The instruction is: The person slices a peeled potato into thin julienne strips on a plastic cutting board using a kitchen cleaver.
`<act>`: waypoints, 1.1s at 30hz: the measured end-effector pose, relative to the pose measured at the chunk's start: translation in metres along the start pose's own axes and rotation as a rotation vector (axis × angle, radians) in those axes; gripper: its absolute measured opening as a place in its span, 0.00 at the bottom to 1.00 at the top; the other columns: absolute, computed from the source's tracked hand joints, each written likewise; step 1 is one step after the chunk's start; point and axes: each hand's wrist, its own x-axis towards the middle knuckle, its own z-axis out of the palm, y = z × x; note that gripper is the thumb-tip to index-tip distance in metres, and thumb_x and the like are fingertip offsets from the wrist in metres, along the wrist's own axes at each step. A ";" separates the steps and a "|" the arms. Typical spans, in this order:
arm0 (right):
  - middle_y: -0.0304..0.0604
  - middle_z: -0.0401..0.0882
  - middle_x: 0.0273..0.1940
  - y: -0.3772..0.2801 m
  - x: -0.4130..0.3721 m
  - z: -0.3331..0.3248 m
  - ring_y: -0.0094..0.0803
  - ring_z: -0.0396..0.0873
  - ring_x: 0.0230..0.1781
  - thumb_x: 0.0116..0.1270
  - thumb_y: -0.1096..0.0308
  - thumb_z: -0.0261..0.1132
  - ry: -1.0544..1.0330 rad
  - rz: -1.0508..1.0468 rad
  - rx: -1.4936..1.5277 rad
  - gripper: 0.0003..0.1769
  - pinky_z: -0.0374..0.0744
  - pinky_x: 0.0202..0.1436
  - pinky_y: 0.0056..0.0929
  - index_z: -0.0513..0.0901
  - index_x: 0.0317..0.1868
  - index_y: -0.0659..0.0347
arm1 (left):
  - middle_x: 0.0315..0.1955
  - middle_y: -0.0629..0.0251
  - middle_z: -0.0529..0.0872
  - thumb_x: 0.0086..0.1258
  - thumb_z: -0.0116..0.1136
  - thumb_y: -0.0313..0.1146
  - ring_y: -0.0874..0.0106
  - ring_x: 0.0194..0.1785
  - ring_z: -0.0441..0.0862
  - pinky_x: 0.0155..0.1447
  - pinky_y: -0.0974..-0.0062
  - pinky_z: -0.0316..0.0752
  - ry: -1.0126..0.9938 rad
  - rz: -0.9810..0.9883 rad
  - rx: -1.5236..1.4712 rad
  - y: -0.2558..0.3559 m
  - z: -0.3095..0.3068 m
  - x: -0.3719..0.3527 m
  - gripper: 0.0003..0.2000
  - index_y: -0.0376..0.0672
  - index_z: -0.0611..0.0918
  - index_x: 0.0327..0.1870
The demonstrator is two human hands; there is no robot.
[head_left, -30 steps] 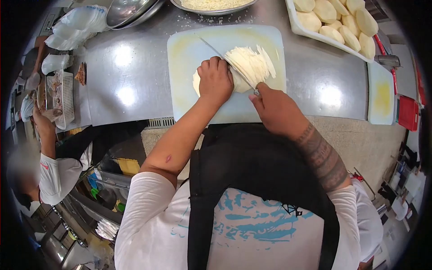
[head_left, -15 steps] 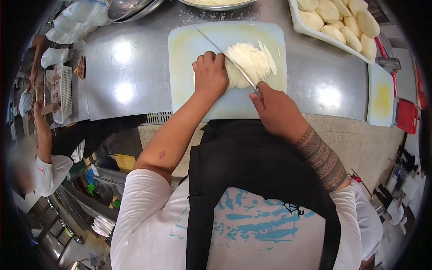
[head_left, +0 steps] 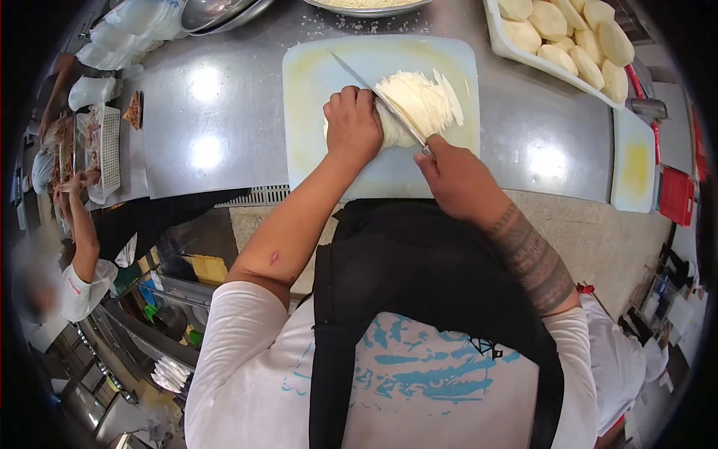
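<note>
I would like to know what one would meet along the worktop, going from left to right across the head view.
White perforated basket → stacked metal bowls → large chopping board → tray of peeled potatoes → red crate.

Left hand (head_left: 353, 126) slid slightly toward 9 o'clock on cutting board (head_left: 314, 82). Far 9 o'clock: co-worker's hands (head_left: 74, 184) now together near white basket (head_left: 111, 153); one visible earlier.
</note>
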 end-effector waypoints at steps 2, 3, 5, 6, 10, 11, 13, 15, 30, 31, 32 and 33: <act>0.62 0.86 0.33 -0.004 -0.006 0.002 0.65 0.87 0.40 0.86 0.55 0.56 0.018 -0.008 0.004 0.18 0.81 0.46 0.62 0.74 0.51 0.66 | 0.48 0.55 0.81 0.70 0.61 0.29 0.52 0.52 0.77 0.58 0.52 0.68 0.013 -0.007 -0.020 -0.002 0.002 -0.001 0.08 0.42 0.82 0.49; 0.62 0.86 0.33 -0.004 -0.009 0.003 0.65 0.87 0.41 0.86 0.55 0.56 0.036 -0.015 0.002 0.18 0.81 0.47 0.62 0.74 0.51 0.66 | 0.49 0.55 0.81 0.70 0.61 0.29 0.52 0.52 0.76 0.58 0.52 0.68 0.029 -0.015 -0.044 -0.001 0.003 -0.001 0.08 0.41 0.81 0.48; 0.62 0.87 0.34 0.012 0.002 0.019 0.65 0.86 0.41 0.86 0.56 0.56 0.017 0.011 -0.025 0.18 0.81 0.47 0.62 0.74 0.51 0.66 | 0.49 0.54 0.81 0.70 0.61 0.28 0.52 0.52 0.76 0.59 0.52 0.68 0.003 -0.017 -0.046 0.001 0.001 -0.002 0.09 0.41 0.81 0.48; 0.63 0.87 0.35 0.018 0.008 0.023 0.66 0.86 0.42 0.86 0.56 0.56 -0.001 0.023 -0.055 0.18 0.81 0.48 0.62 0.74 0.51 0.66 | 0.50 0.53 0.80 0.70 0.61 0.28 0.51 0.52 0.76 0.59 0.51 0.68 -0.012 -0.022 -0.040 0.001 0.000 0.000 0.09 0.40 0.81 0.49; 0.64 0.87 0.36 -0.008 -0.006 0.001 0.66 0.86 0.43 0.87 0.55 0.55 -0.003 -0.005 0.009 0.18 0.81 0.48 0.62 0.74 0.50 0.65 | 0.50 0.52 0.80 0.69 0.61 0.28 0.51 0.53 0.76 0.60 0.51 0.68 0.018 -0.006 -0.066 -0.003 0.003 -0.001 0.10 0.40 0.80 0.49; 0.64 0.87 0.36 0.002 -0.003 0.013 0.66 0.86 0.43 0.87 0.55 0.55 -0.004 0.013 0.013 0.18 0.81 0.48 0.62 0.74 0.51 0.65 | 0.50 0.52 0.79 0.69 0.60 0.27 0.50 0.54 0.75 0.60 0.51 0.68 0.004 -0.025 -0.060 -0.003 0.004 -0.002 0.10 0.40 0.80 0.49; 0.64 0.86 0.36 0.014 -0.002 0.028 0.65 0.86 0.43 0.87 0.55 0.55 -0.009 0.036 0.016 0.18 0.81 0.48 0.62 0.74 0.51 0.65 | 0.50 0.51 0.79 0.69 0.60 0.27 0.50 0.54 0.75 0.60 0.51 0.68 -0.013 -0.046 -0.058 0.000 0.004 -0.006 0.10 0.40 0.79 0.49; 0.64 0.87 0.37 0.020 0.008 0.031 0.65 0.86 0.44 0.87 0.54 0.55 -0.021 0.044 -0.030 0.19 0.81 0.49 0.62 0.74 0.51 0.65 | 0.50 0.51 0.79 0.70 0.59 0.27 0.50 0.53 0.75 0.60 0.50 0.68 -0.012 -0.056 -0.074 -0.001 0.002 -0.001 0.09 0.40 0.80 0.49; 0.64 0.87 0.35 0.004 0.004 0.026 0.66 0.87 0.41 0.86 0.55 0.56 0.021 0.033 -0.061 0.18 0.82 0.48 0.64 0.75 0.51 0.64 | 0.48 0.56 0.81 0.68 0.61 0.27 0.52 0.52 0.76 0.58 0.52 0.68 -0.045 -0.009 -0.030 -0.011 -0.010 -0.007 0.10 0.44 0.84 0.49; 0.64 0.87 0.35 0.000 0.003 0.018 0.66 0.87 0.41 0.86 0.55 0.56 0.024 0.023 -0.071 0.18 0.82 0.48 0.64 0.75 0.51 0.64 | 0.48 0.56 0.81 0.68 0.61 0.27 0.52 0.52 0.76 0.58 0.52 0.68 -0.032 -0.013 -0.029 -0.012 -0.007 -0.004 0.10 0.44 0.84 0.49; 0.64 0.87 0.35 -0.007 -0.006 0.012 0.66 0.87 0.41 0.86 0.55 0.56 0.006 0.029 -0.067 0.18 0.82 0.48 0.64 0.75 0.51 0.64 | 0.48 0.56 0.81 0.68 0.61 0.27 0.52 0.52 0.76 0.58 0.52 0.68 -0.015 -0.011 -0.044 -0.013 -0.007 -0.007 0.09 0.44 0.83 0.49; 0.64 0.87 0.35 -0.017 -0.011 0.006 0.66 0.87 0.42 0.86 0.55 0.56 -0.008 0.037 -0.063 0.18 0.82 0.48 0.63 0.74 0.51 0.65 | 0.47 0.56 0.81 0.69 0.61 0.28 0.52 0.52 0.76 0.57 0.52 0.68 0.002 -0.004 -0.062 -0.013 -0.007 -0.007 0.09 0.44 0.83 0.48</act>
